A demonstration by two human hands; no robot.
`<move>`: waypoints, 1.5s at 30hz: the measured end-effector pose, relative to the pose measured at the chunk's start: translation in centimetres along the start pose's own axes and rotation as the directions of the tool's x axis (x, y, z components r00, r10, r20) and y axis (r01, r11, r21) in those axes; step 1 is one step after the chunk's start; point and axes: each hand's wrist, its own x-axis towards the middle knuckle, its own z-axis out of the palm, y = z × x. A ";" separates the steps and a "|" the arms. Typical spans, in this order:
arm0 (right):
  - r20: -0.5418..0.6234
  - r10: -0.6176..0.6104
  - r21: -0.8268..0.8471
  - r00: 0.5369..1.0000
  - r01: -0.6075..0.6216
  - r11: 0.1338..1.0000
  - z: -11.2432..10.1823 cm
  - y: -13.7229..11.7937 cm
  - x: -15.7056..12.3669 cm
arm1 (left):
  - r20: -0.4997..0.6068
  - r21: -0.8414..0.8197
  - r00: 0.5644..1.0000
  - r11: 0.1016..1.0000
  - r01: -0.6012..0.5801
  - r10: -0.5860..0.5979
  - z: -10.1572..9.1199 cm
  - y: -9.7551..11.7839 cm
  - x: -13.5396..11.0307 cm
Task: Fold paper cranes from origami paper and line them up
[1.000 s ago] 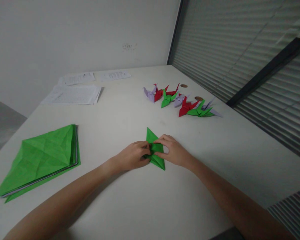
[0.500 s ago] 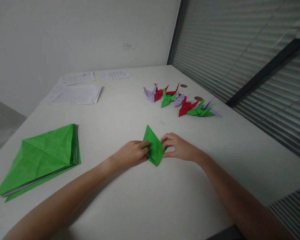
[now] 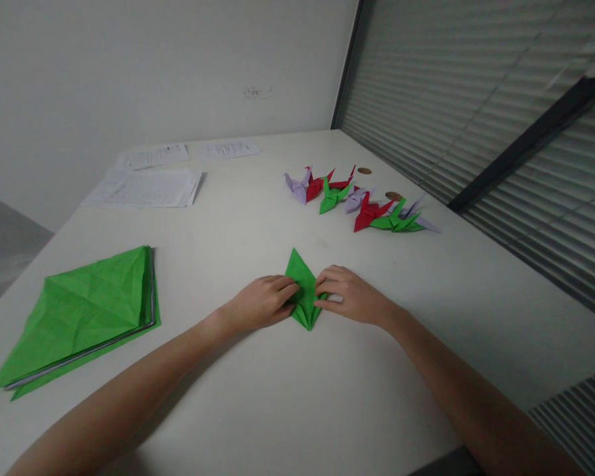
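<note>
A folded piece of green origami paper [image 3: 305, 291], kite-shaped, lies flat on the white table between my hands, one point facing away and one toward me. My left hand [image 3: 268, 301] covers its left edge, fingers bent and pressing on the paper. On the opposite side, my right hand [image 3: 347, 292] pinches the right edge, where a flap is folded inward; a gap shows between thumb and fingers, while the tips meet the paper. Creases fan out from the near point. The fingertips hide parts of both side edges.
Several folded paper cranes [image 3: 369, 210] in red, green and lilac stand in a cluster at the back right. A stack of green paper sheets [image 3: 92, 297] lies at the left. Printed papers [image 3: 149, 188] rest farther back. Window blinds [image 3: 476, 99] border the right side.
My right hand has moved slightly left, bringing the paper's right flap in toward the middle. My left hand has shifted only a little on the left edge.
</note>
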 end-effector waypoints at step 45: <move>-0.088 0.312 -0.030 0.946 -0.316 0.948 2.4 -2.9 0.8 | 0.093 -0.133 0.944 0.936 0.327 -0.317 -0.3 1.0 0.1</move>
